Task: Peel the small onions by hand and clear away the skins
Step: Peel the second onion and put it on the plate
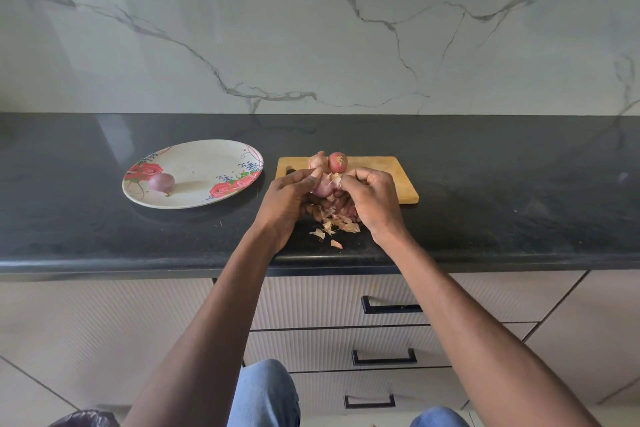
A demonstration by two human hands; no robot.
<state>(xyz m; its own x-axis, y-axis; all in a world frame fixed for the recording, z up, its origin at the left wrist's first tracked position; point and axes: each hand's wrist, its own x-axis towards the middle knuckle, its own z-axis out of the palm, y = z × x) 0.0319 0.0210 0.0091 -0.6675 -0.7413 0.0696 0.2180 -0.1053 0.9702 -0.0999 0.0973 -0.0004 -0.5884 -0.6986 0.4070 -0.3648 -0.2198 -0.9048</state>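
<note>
My left hand (289, 199) grips a small pinkish onion (322, 186) above the near edge of a wooden cutting board (391, 180). My right hand (372, 198) pinches a strip of dry skin (335, 178) at the onion's top. Two unpeeled onions (337, 162) sit on the board just behind my hands. A peeled purple onion (162, 182) lies on a floral plate (201, 163) to the left. Loose skins (334, 224) are piled on the black counter below my hands.
The black counter (502, 198) runs across the view, with a marble wall behind. Drawers with black handles (389, 308) are below the counter edge. A dark bag (85, 419) shows at the bottom left, near my knees.
</note>
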